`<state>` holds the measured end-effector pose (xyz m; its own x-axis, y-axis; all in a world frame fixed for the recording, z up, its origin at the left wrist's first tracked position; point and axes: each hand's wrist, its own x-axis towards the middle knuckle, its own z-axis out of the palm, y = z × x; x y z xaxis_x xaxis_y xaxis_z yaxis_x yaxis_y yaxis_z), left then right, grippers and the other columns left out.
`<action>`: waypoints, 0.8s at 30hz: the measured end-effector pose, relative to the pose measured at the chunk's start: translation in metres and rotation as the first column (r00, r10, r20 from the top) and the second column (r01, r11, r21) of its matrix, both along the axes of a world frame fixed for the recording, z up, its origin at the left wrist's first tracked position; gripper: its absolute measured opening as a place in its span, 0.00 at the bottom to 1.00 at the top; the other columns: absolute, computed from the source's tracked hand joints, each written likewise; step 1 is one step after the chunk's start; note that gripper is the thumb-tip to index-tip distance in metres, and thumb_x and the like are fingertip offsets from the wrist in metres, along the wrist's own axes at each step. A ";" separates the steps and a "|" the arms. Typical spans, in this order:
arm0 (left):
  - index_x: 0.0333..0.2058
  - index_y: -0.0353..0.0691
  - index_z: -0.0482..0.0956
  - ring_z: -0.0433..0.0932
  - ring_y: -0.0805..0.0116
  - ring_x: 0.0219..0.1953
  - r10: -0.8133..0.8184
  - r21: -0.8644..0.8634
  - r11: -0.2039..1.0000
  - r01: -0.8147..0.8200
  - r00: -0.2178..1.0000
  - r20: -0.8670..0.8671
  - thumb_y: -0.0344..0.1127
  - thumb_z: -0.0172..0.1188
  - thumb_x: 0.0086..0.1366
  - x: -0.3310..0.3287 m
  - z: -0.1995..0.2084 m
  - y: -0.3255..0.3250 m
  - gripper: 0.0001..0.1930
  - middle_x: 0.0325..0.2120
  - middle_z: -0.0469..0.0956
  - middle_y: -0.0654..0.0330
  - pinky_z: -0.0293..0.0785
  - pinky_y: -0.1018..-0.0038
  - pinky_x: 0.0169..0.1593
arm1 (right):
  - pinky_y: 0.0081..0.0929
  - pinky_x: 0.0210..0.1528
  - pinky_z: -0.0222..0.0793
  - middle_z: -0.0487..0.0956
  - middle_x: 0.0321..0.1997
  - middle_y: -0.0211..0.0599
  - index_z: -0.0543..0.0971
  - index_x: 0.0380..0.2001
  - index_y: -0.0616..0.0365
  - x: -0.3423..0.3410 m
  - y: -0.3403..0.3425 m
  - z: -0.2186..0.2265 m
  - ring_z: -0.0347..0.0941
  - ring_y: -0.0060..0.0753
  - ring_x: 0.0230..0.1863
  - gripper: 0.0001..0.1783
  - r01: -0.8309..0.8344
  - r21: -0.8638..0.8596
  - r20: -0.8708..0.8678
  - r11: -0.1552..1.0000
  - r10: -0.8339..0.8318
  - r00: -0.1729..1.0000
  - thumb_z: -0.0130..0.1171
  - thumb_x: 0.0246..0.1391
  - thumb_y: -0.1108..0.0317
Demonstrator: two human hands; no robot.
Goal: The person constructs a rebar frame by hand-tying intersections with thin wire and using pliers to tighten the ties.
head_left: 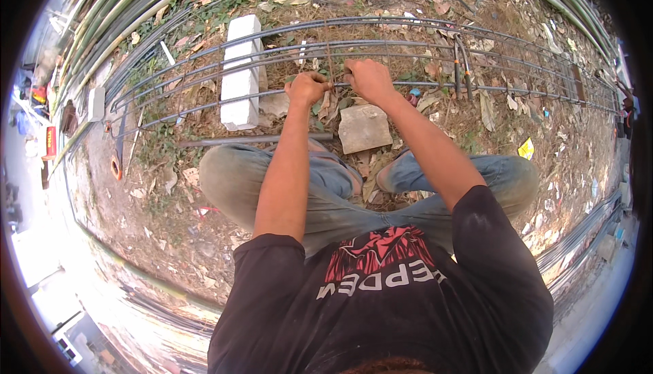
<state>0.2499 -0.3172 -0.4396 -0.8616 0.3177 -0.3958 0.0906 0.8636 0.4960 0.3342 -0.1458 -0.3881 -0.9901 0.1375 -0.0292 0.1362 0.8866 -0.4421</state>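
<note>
A long rebar cage (pixel 286 91) of several steel bars with thin cross ties stretches from left to right in front of me. My left hand (pixel 309 89) is closed in a pinch at the near bar, beside a thin rusty cross tie. Just right of that tie, my right hand (pixel 369 80) is closed too, its fingertips curled by the same joint. Whatever the fingers pinch is too small to make out. Pincers (pixel 468 78) with dark and orange handles hang over the cage bars, to the right of my right hand.
A white block (pixel 239 105) lies under the cage on the left. A rough stone block (pixel 365 129) sits before my feet. Nearby lies a grey rod (pixel 262 140). Bamboo poles (pixel 122 17) are stacked at the far left, and dry leaves litter the ground.
</note>
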 end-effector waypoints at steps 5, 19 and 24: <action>0.38 0.53 0.89 0.81 0.63 0.43 -0.009 0.067 0.998 0.007 1.000 0.030 0.54 0.73 0.53 0.000 0.001 -0.002 0.17 0.35 0.86 0.62 0.48 0.54 0.65 | 0.49 0.43 0.76 0.83 0.34 0.49 0.83 0.36 0.54 -0.020 0.011 0.002 0.80 0.55 0.40 0.10 -0.147 -0.002 0.025 0.989 0.147 0.989 0.63 0.50 0.64; 0.33 0.48 0.88 0.82 0.63 0.37 0.053 0.183 0.982 -0.038 0.996 -0.079 0.46 0.74 0.51 0.019 0.001 -0.007 0.14 0.31 0.86 0.61 0.56 0.62 0.58 | 0.48 0.49 0.75 0.84 0.35 0.44 0.84 0.37 0.52 -0.016 -0.003 -0.013 0.81 0.50 0.42 0.10 -0.110 0.071 0.024 0.991 0.109 0.994 0.58 0.52 0.68; 0.34 0.46 0.86 0.82 0.62 0.37 0.017 0.239 0.971 0.015 0.991 -0.134 0.47 0.74 0.50 0.025 0.003 -0.011 0.15 0.30 0.86 0.61 0.55 0.61 0.59 | 0.53 0.60 0.61 0.83 0.45 0.42 0.87 0.36 0.48 -0.036 -0.009 -0.019 0.76 0.48 0.54 0.10 -0.191 0.168 0.211 0.967 0.154 0.965 0.62 0.50 0.67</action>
<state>0.2753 -0.3282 -0.4367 -0.9019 0.3881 -0.1895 0.1695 0.7216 0.6713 0.2981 -0.1547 -0.4071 -0.9767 -0.0133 -0.2143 0.0412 0.9680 -0.2477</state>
